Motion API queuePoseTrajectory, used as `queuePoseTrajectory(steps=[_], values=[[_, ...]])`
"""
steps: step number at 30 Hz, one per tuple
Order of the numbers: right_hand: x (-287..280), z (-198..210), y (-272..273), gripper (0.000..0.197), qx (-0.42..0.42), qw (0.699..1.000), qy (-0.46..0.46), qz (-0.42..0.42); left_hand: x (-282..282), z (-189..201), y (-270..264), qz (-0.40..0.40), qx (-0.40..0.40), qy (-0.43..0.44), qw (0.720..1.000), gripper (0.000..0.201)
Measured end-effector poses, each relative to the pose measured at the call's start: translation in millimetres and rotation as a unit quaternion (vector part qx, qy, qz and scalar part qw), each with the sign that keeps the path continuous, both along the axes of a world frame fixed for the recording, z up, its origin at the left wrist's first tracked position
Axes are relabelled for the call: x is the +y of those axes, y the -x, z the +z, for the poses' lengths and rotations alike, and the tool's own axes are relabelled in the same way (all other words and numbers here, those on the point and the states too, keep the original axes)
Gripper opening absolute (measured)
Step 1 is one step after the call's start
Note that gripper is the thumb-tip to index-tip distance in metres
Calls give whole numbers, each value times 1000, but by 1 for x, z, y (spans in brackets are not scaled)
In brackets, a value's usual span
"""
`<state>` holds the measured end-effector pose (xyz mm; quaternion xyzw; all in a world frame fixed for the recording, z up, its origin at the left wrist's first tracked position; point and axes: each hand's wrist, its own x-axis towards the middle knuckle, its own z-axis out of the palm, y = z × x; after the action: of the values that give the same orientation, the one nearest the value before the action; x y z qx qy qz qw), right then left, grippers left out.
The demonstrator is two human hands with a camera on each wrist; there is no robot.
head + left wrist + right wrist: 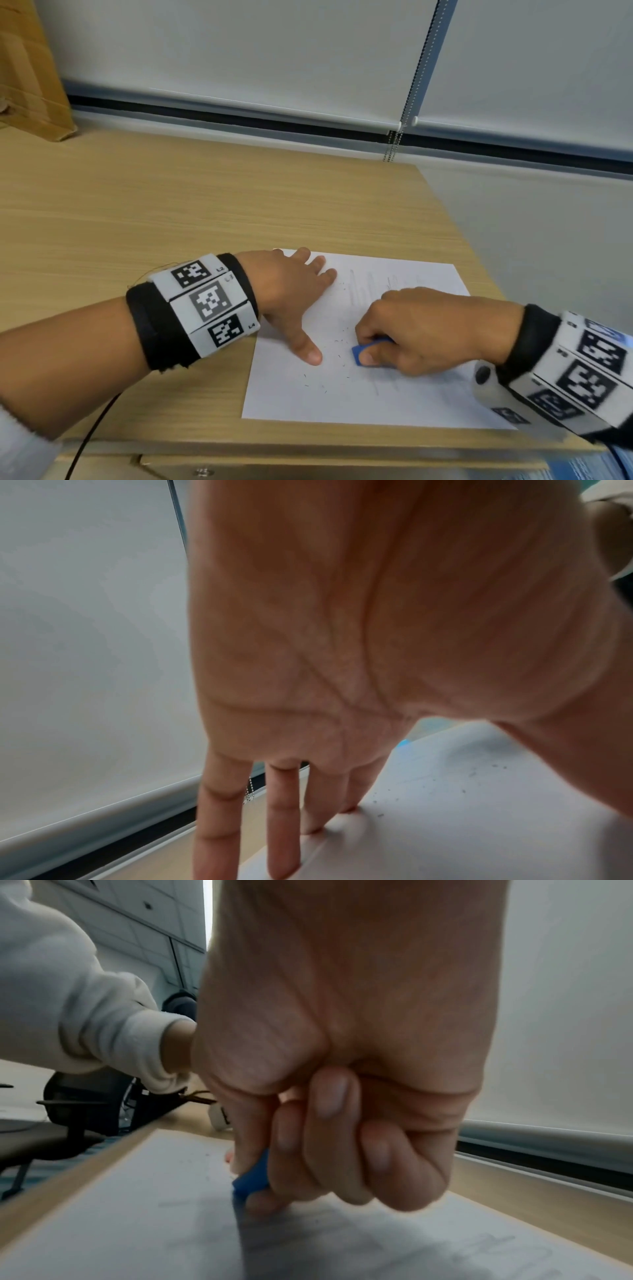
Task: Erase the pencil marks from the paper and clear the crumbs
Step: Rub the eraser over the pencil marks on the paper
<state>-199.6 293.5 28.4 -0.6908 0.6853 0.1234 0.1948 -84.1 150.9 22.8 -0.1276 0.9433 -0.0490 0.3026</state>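
Observation:
A white sheet of paper (pixel 294 394) lies near the right corner of the wooden desk (pixel 171 212), with faint pencil marks (pixel 359 287) in its upper middle. Dark eraser crumbs (pixel 322 380) are scattered between the two hands. My left hand (pixel 291 291) lies flat with fingers spread on the paper's left side, pressing it down; in the left wrist view the fingertips (pixel 281 859) rest on the paper's edge. My right hand (pixel 411 329) pinches a blue eraser (pixel 358 353) and holds it against the paper; the right wrist view shows the eraser (pixel 251 1177) between thumb and curled fingers.
A cardboard box (pixel 30 68) stands at the desk's back left. White roller blinds (pixel 239 51) with a bead chain (pixel 394 144) hang behind the desk. The desk's right edge runs close to the paper. An office chair (pixel 68 1123) stands off the near side.

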Motion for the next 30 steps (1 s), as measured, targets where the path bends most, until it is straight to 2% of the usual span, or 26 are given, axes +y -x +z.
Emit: queuePoseTrajectory(steps=[3, 8, 10, 13, 18, 24, 30], values=[[-8, 1, -2, 37, 9, 1000, -4, 3, 2, 1, 1, -2, -1, 6, 1000, 126], [-56, 0, 25, 37, 80, 993, 72, -44, 2, 1, 0, -1, -10, 12, 1000, 125], [-65, -4, 36, 35, 78, 991, 89, -61, 2, 1, 1, -1, -13, 15, 1000, 126], [-54, -8, 32, 37, 49, 995, 80, -43, 2, 1, 0, 1, -11, 12, 1000, 124], [-26, 1, 12, 36, 13, 999, -40, -9, 2, 1, 0, -9, 5, 8, 1000, 124], [-63, 1, 29, 38, 88, 992, 67, -59, 1, -1, 2, -2, -12, 20, 1000, 126], [-1, -1, -10, 33, 59, 996, 68, -10, -1, -1, 2, 5, -4, 6, 1000, 126]])
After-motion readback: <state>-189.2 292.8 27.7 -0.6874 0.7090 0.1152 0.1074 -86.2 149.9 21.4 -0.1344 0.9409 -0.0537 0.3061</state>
